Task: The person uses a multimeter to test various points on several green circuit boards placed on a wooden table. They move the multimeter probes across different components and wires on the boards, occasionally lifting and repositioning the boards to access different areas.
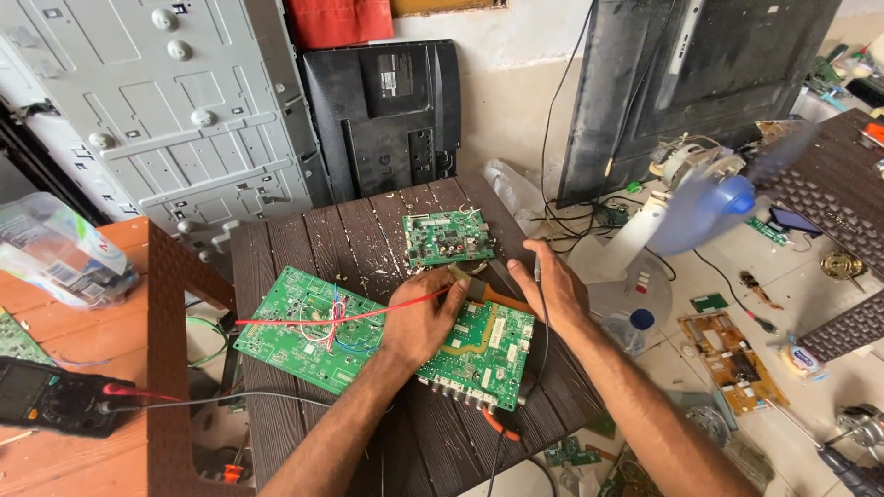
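Head view: left hand (422,322) lies curled on the large green rectangular circuit board (304,331), fingers pinched shut on a thin red probe lead (313,317), while right hand (552,290) sits at that board's far right edge, fingers closed round a slim black probe (538,269). That board lies flat on the dark brown slatted plastic table (368,230), a smaller green circuit board (448,237) just beyond it, a black multimeter (51,400) well to its left, and a blue-bladed fan (704,207) off to its right.
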